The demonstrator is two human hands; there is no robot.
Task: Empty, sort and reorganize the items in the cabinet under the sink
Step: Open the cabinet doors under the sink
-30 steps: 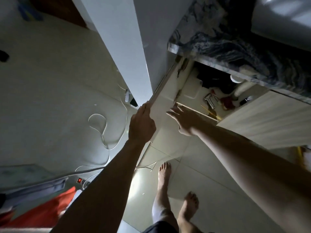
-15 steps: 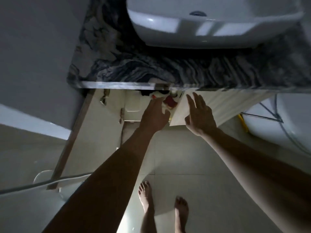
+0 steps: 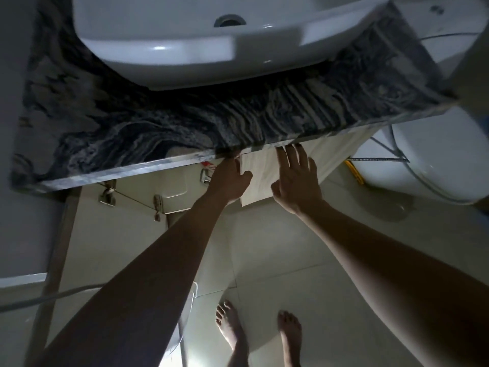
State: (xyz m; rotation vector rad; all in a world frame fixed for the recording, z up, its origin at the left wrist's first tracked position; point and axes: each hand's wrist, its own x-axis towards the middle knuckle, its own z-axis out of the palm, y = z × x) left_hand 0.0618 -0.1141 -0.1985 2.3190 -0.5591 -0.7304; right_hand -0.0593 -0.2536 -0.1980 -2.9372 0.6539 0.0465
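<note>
The under-sink cabinet sits below a dark marbled countertop (image 3: 185, 128). Its left door (image 3: 111, 234) stands swung wide open, with hinges (image 3: 107, 196) showing on the inside. The pale right door (image 3: 260, 178) is nearly closed. My left hand (image 3: 230, 181) grips that door's free edge, thumb on the front and fingers hidden behind it. My right hand (image 3: 297, 178) lies flat on the door's face with fingers spread. Inside the cabinet only a red item (image 3: 207, 163) and a metal piece (image 3: 205, 177) peek out; the rest is hidden.
A white basin (image 3: 185, 49) overhangs the counter. A white toilet (image 3: 423, 160) stands close on the right, with a hose and a yellow object (image 3: 354, 170) beside it. A cable (image 3: 39, 298) crosses the tiled floor at left. My bare feet (image 3: 232, 332) stand before the cabinet.
The view swung from the open left door to the sink front. My left hand left the left door's edge and took the right door's edge. My right hand rose onto the right door's face.
</note>
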